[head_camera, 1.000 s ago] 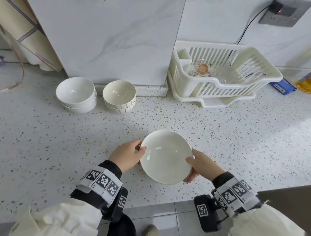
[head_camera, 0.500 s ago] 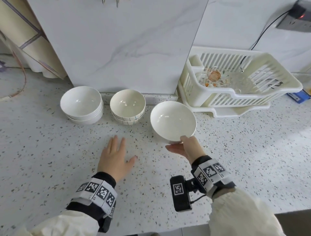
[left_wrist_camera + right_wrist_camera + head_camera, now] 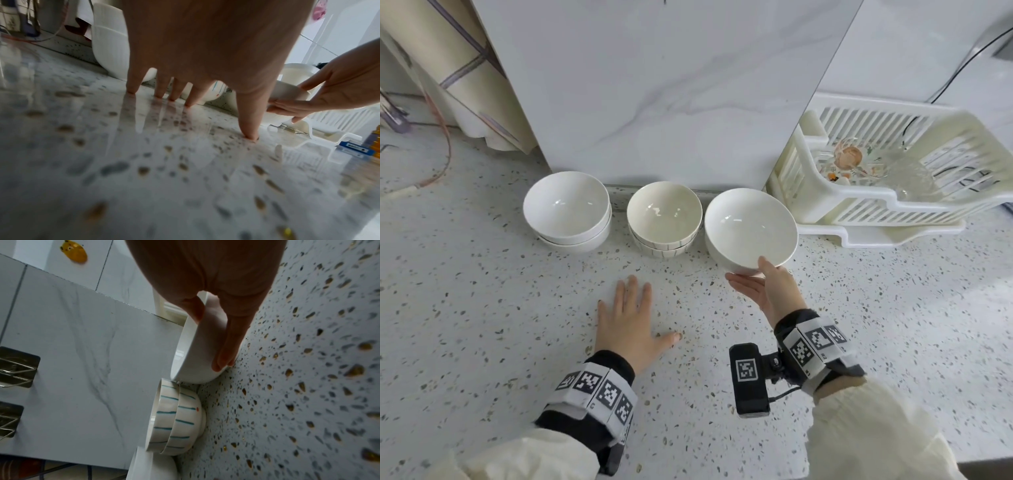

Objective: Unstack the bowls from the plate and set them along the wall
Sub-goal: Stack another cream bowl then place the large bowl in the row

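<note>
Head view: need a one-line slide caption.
Right hand holds a white bowl beside two bowl stacks along the wall; left hand rests flat on the counter.

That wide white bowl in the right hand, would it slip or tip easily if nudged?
The wide white bowl looks glazed and glossy, so probably slippery; the right hand pinches its rim. It is likely rigid and breakable. Its base looks narrower than its rim, so a push near the rim might tip it.

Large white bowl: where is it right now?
Head view: large white bowl at the wall, right of the striped bowl stack, left of the dish rack, held by the right hand.
</note>
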Action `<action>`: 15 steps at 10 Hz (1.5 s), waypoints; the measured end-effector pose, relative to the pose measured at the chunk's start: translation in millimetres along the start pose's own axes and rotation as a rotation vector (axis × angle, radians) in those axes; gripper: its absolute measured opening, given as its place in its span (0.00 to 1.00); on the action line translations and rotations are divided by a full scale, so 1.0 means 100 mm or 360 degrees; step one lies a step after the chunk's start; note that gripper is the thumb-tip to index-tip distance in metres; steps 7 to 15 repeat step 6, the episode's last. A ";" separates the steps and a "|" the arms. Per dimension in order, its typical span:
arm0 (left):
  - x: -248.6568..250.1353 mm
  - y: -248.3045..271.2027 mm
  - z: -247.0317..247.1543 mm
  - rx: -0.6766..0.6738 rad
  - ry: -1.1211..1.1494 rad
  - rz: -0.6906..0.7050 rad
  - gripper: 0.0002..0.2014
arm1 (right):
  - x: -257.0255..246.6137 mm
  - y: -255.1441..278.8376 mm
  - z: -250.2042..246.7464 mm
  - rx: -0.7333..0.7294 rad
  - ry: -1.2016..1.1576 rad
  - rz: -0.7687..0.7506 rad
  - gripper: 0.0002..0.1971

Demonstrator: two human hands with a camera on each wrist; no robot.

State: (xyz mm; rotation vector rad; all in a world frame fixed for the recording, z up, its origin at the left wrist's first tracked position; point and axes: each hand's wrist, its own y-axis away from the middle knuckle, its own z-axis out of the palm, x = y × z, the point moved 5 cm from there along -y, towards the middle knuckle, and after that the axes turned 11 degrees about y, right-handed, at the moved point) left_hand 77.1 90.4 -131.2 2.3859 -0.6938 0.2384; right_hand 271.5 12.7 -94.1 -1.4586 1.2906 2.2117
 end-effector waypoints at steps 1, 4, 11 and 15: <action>0.00 0.00 0.00 -0.0001 -0.0023 0.0002 0.50 | 0.01 0.00 0.00 0.0010 -0.0007 -0.0001 0.23; -0.01 0.01 0.01 -0.0026 -0.0115 0.0004 0.49 | 0.05 0.11 -0.16 0.0040 0.0168 -0.0038 0.28; -0.07 0.20 -0.06 -0.0118 -0.0055 0.0004 0.41 | -0.19 0.66 -0.51 -0.0114 0.0695 -0.0080 0.19; -0.07 0.20 -0.06 -0.0118 -0.0055 0.0004 0.41 | -0.19 0.66 -0.51 -0.0114 0.0695 -0.0080 0.19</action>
